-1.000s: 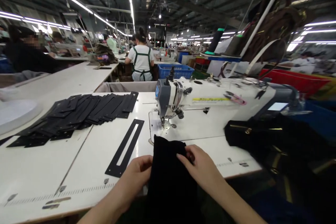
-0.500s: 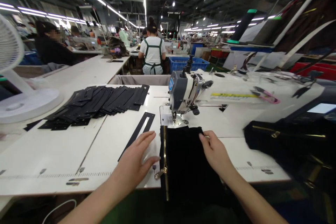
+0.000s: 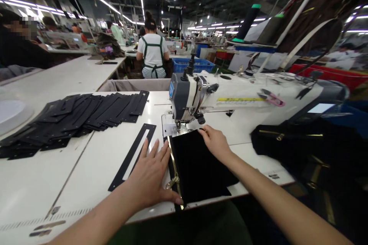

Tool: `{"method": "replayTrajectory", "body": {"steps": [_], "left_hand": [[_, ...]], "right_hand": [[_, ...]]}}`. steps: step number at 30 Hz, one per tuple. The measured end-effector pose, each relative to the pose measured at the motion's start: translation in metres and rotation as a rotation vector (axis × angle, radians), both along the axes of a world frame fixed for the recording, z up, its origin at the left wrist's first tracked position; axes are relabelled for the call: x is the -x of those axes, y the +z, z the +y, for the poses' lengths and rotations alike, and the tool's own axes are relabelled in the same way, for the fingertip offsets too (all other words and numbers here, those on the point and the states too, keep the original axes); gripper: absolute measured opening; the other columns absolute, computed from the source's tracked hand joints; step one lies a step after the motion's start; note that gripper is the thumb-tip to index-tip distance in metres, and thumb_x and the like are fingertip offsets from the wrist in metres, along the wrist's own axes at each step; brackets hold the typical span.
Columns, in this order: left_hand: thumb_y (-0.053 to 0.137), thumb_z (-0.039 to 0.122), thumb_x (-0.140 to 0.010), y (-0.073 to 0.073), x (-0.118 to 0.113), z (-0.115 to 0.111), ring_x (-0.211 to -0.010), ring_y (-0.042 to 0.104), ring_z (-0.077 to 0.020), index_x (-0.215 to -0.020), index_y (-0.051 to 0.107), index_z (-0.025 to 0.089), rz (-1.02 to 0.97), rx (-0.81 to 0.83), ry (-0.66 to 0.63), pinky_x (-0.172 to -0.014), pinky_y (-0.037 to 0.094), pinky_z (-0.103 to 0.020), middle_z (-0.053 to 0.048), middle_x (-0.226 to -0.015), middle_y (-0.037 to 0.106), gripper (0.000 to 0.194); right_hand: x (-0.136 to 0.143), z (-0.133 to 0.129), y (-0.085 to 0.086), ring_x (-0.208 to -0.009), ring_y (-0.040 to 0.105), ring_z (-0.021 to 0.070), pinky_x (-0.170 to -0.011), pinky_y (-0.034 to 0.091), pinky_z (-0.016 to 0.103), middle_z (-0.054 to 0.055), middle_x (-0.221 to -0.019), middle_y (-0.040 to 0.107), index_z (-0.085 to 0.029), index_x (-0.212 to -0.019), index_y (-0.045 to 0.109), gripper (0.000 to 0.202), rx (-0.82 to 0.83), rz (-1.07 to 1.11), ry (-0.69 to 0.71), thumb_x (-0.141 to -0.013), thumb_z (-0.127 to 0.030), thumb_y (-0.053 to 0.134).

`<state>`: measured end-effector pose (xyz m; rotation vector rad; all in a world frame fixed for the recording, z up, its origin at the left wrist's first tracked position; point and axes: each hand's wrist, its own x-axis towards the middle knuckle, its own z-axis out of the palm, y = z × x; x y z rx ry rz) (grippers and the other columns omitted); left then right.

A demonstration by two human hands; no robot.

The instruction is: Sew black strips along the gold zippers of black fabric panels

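Observation:
A black fabric piece (image 3: 201, 164) lies on the white sewing table, its far edge close to the needle area of the sewing machine (image 3: 184, 99). Along its left side runs a gold zipper (image 3: 173, 157) with a metal pull (image 3: 171, 182). My left hand (image 3: 152, 174) lies flat with fingers spread, thumb on the zipper's near end and fingertips at its left edge. With fingers pinched, my right hand (image 3: 215, 141) grips the fabric's far right corner. Left of my left hand rests a black frame-shaped strip (image 3: 126, 164) with a long slot.
Many black slotted strips (image 3: 83, 115) are heaped at the left. More black fabric with gold zippers (image 3: 287, 149) lies at the right. Pink-handled snips (image 3: 271, 97) rest on the machine arm. A co-worker in a green apron (image 3: 152, 49) and a blue crate (image 3: 192, 65) are beyond.
The fabric has moved further onto the table toward the machine. My left hand has come down onto the zipper edge. My right hand still grips the corner. The view has shifted right.

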<state>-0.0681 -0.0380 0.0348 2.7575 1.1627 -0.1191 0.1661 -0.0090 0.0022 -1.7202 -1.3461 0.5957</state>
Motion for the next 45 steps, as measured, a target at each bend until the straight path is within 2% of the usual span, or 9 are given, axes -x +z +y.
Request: {"method": "replayTrajectory", "body": {"steps": [7,10,14,18,24,28,33,38,45], "left_hand": [[0.051,0.081,-0.049,-0.002,-0.008,0.006,-0.132,0.004,-0.0378,-0.138,0.018,0.004,0.057,0.003,-0.032,-0.105,0.000,-0.057,-0.020,-0.143,0.010,0.122],[0.051,0.081,-0.049,-0.006,-0.012,0.007,-0.132,0.007,-0.0377,-0.138,0.020,0.006,0.012,-0.011,-0.059,-0.104,0.002,-0.059,-0.021,-0.142,0.013,0.120],[0.044,0.084,-0.052,-0.007,-0.026,0.011,-0.130,0.010,-0.0411,-0.136,0.026,0.003,-0.028,-0.025,-0.080,-0.102,0.003,-0.061,-0.023,-0.141,0.017,0.118],[0.043,0.087,-0.047,-0.008,-0.038,0.018,-0.129,0.011,-0.0435,-0.133,0.032,0.002,-0.038,-0.048,-0.078,-0.102,0.003,-0.061,-0.026,-0.139,0.020,0.122],[0.043,0.087,-0.045,-0.011,-0.041,0.023,-0.129,0.009,-0.0442,-0.133,0.031,-0.001,-0.033,-0.037,-0.079,-0.102,0.002,-0.061,-0.026,-0.139,0.021,0.125],[0.045,0.087,-0.045,-0.012,-0.039,0.022,-0.129,0.008,-0.0440,-0.133,0.029,-0.001,-0.044,-0.018,-0.057,-0.103,0.002,-0.060,-0.026,-0.141,0.019,0.125],[0.051,0.062,-0.074,-0.010,-0.023,-0.008,-0.132,0.014,-0.0332,-0.134,0.032,0.014,-0.137,-0.026,-0.177,-0.107,0.005,-0.056,-0.012,-0.142,0.027,0.079],[0.051,0.041,-0.083,-0.005,0.005,-0.053,-0.120,0.043,-0.0257,-0.114,0.054,0.029,-0.296,-0.042,-0.275,-0.108,0.022,-0.048,-0.002,-0.125,0.052,0.034],[0.050,0.025,-0.085,-0.005,-0.010,-0.031,-0.105,0.050,-0.0249,-0.117,0.048,0.019,-0.454,-0.120,0.098,-0.089,0.042,-0.041,-0.010,-0.115,0.053,0.033]], "right_hand": [[-0.023,0.019,0.009,-0.044,0.054,0.0140,-0.042,0.040,0.023,0.004,-0.055,0.058,-0.014,-0.077,0.055,0.038,0.164,-0.054,0.002,-0.088,-0.045,0.036],[-0.032,0.028,0.013,-0.044,0.054,0.0138,-0.043,0.042,0.023,0.003,-0.052,0.058,-0.013,-0.067,0.058,0.034,0.204,-0.135,0.048,-0.084,-0.041,0.048],[-0.040,0.030,0.014,-0.066,0.060,0.0175,-0.063,0.046,0.027,0.004,-0.069,0.063,-0.014,-0.076,0.061,0.010,0.110,-0.350,0.045,-0.081,-0.021,0.055],[-0.028,0.012,0.019,-0.099,0.052,0.0304,-0.087,0.038,0.044,0.018,-0.102,0.059,-0.009,-0.095,0.060,0.018,0.009,-0.585,-0.011,-0.081,-0.009,0.047],[0.019,-0.034,0.004,-0.129,0.026,0.0239,-0.106,0.017,0.046,0.011,-0.137,0.037,-0.010,-0.132,0.038,0.043,-0.152,-0.907,0.489,-0.092,-0.026,0.032],[0.024,-0.042,-0.010,-0.133,0.013,0.0223,-0.107,0.012,0.050,0.008,-0.143,0.024,-0.011,-0.138,0.027,0.050,-0.063,-0.877,0.517,-0.091,-0.027,0.031],[0.019,-0.039,-0.011,-0.133,0.014,0.0226,-0.107,0.012,0.051,0.008,-0.143,0.024,-0.011,-0.136,0.030,0.048,-0.091,-0.855,0.509,-0.091,-0.026,0.031],[0.020,-0.040,-0.013,-0.133,0.016,0.0227,-0.107,0.013,0.051,0.007,-0.143,0.024,-0.011,-0.136,0.031,0.048,-0.111,-0.859,0.514,-0.091,-0.028,0.031],[0.020,-0.040,-0.015,-0.132,0.019,0.0234,-0.106,0.015,0.052,0.008,-0.142,0.028,-0.011,-0.135,0.034,0.047,-0.135,-0.857,0.501,-0.091,-0.028,0.032]]}}
